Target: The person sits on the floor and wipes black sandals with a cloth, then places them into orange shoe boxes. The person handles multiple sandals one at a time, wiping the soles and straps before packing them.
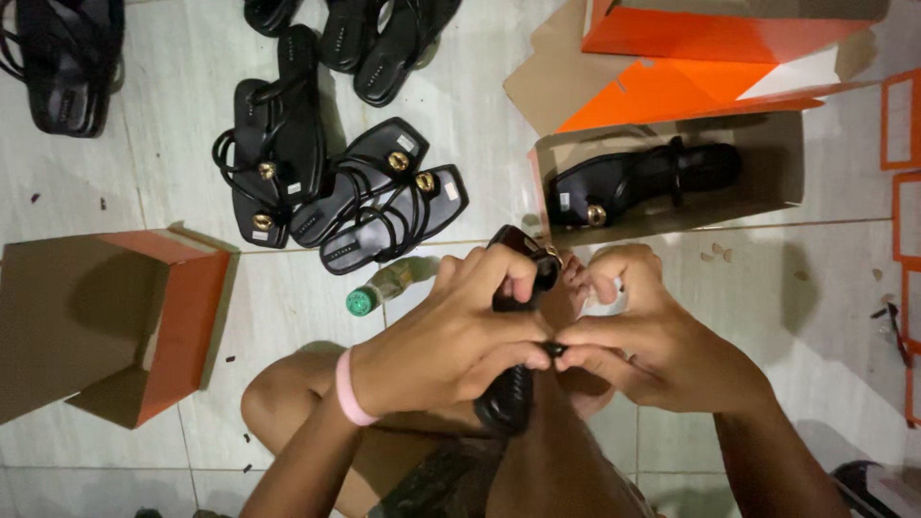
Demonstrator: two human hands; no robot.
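Fingers of both hands, left hand [451, 336] and right hand [652, 336], are pinched on a black sandal [513, 384]; one sandal is boxed [662, 177], several pairs [336, 192] remain on the floor.

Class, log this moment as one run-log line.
left hand: holds black sandal | right hand: pinches its strap | open box: one sandal inside

Both bare forearms reach in from the near edge and meet at the middle. The left hand [451, 336], a pink band on its wrist, curls its fingers tight in a grip. The right hand [652, 336] pinches thumb to forefinger, touching the left.
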